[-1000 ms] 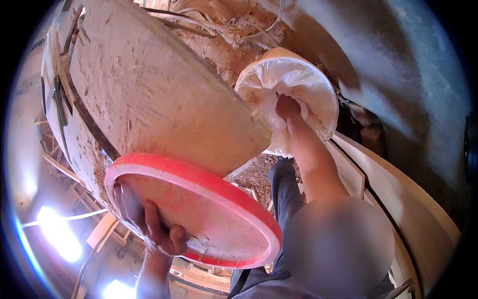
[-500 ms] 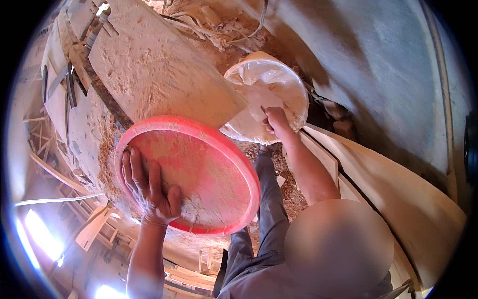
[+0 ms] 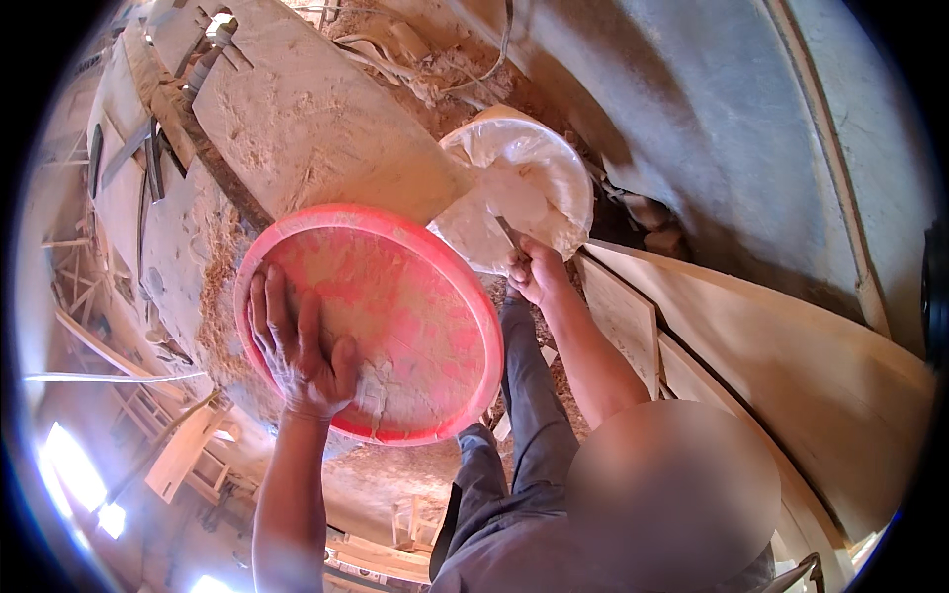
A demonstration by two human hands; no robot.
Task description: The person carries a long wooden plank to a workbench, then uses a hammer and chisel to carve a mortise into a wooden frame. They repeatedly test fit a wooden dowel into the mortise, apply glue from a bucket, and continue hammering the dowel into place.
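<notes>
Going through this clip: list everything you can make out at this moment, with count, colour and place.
Basin: one, red, centre, tilted
Bucket: one, pale, plastic-lined, beyond the basin
Hand tool: one, dark handle, at the bucket; blade unclear
Work surface: one, dusty tan, upper left
Boards: several, pale wood, right
Panel: one, grey, upper right
Bright patches: several, white, lower left
Legs: two, grey trousers, lower middle
Left hand: one, dusty, spread against the basin
Right hand: one, bare, gripping the tool
</notes>
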